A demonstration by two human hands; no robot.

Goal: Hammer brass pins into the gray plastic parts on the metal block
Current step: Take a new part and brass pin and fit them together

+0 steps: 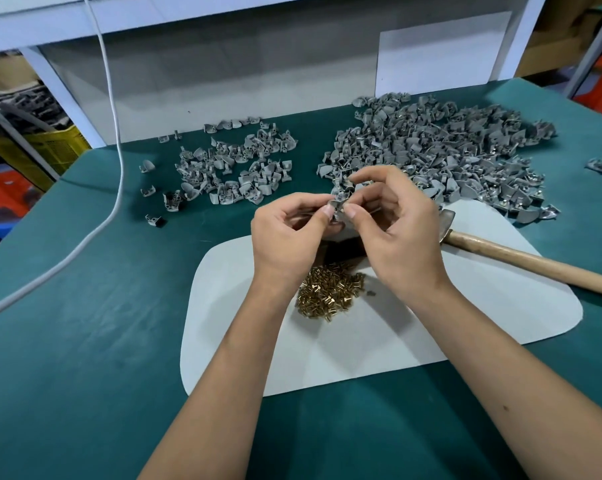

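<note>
Gray part (337, 206) pinched between both hands — left hand (285, 237) and right hand (396, 233) fingers clamped on it — above pins (327, 294); hammer (500, 254) lies beside.

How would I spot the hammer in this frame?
Start at the pale mat on the green table. Along its right edge, beside the right hand, lies the hammer. It is the only wooden-handled tool, unlike the gray parts and brass pins nearby.
</note>
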